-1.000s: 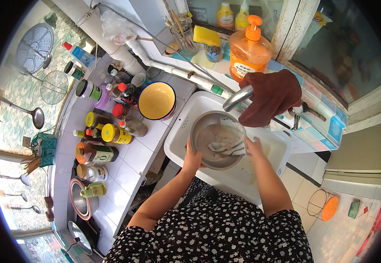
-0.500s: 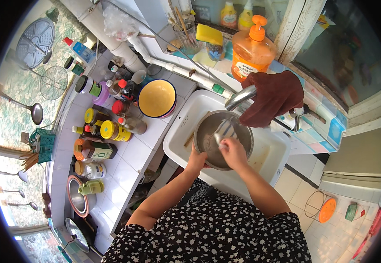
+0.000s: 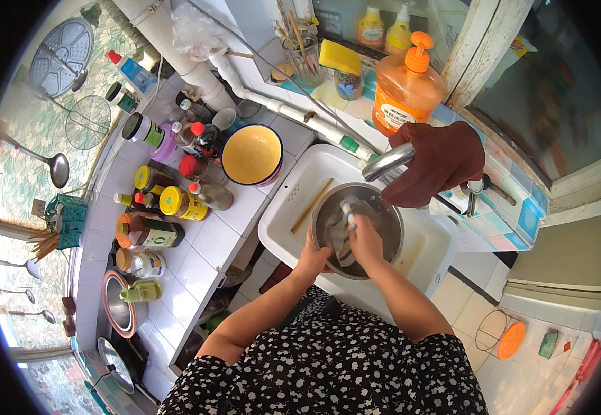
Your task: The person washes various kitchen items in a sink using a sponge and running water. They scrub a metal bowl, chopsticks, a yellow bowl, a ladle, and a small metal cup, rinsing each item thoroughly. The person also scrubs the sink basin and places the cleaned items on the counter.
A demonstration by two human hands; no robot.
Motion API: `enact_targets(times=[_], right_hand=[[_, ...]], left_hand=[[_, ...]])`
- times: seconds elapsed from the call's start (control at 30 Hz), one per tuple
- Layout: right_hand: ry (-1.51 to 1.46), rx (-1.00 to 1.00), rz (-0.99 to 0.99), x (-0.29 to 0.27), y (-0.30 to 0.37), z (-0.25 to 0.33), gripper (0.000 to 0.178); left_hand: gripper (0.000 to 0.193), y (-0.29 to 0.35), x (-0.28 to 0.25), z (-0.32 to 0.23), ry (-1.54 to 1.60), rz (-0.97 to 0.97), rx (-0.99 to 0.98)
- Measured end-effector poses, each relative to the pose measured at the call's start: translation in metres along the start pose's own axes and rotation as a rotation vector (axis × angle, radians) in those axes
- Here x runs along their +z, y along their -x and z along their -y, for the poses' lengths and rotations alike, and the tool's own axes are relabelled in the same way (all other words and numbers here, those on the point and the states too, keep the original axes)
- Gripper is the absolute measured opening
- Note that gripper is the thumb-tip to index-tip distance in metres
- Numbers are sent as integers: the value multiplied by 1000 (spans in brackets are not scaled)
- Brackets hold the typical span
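Observation:
A round steel pot point(image 3: 392, 238) is tilted toward me in the white sink point(image 3: 283, 225). My left hand point(image 3: 313, 257) grips its near left rim, thumb on the inside. Inside the pot, my right hand point(image 3: 365, 241) is closed on a pale striped cloth point(image 3: 340, 232) and presses it against the inner wall. Part of the cloth is hidden under the fingers. A pair of wooden chopsticks point(image 3: 313, 205) lies in the sink to the left of the pot.
Above the pot's far right side reaches a metal faucet point(image 3: 388, 162) draped with a brown cloth point(image 3: 442, 162). Behind stand an orange pump bottle point(image 3: 405, 93) and a yellow sponge point(image 3: 340, 57) on a cup. A yellow-lined enamel bowl point(image 3: 252, 155) and several bottles fill the left counter.
My right hand has swept the cloth from the far middle of the pot to its near left inner wall. The pot has shifted slightly right, and the chopsticks show more.

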State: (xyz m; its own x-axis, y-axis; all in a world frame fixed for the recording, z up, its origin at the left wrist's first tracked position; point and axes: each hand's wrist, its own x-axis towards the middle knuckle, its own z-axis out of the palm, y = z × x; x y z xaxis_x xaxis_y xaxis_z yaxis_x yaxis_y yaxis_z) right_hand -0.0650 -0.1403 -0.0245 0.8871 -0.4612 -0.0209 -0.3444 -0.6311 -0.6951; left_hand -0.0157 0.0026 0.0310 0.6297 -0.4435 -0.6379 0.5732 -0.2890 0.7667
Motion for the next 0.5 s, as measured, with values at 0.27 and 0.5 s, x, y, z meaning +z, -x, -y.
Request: enact_targets(times=[0.27, 0.5], right_hand=[[248, -771, -80, -39, -34, 44, 57], [600, -488, -69, -43, -72, -1, 41]], left_hand=[[76, 3, 0, -6, -81, 120, 21], [76, -2, -12, 2, -157, 42, 46]])
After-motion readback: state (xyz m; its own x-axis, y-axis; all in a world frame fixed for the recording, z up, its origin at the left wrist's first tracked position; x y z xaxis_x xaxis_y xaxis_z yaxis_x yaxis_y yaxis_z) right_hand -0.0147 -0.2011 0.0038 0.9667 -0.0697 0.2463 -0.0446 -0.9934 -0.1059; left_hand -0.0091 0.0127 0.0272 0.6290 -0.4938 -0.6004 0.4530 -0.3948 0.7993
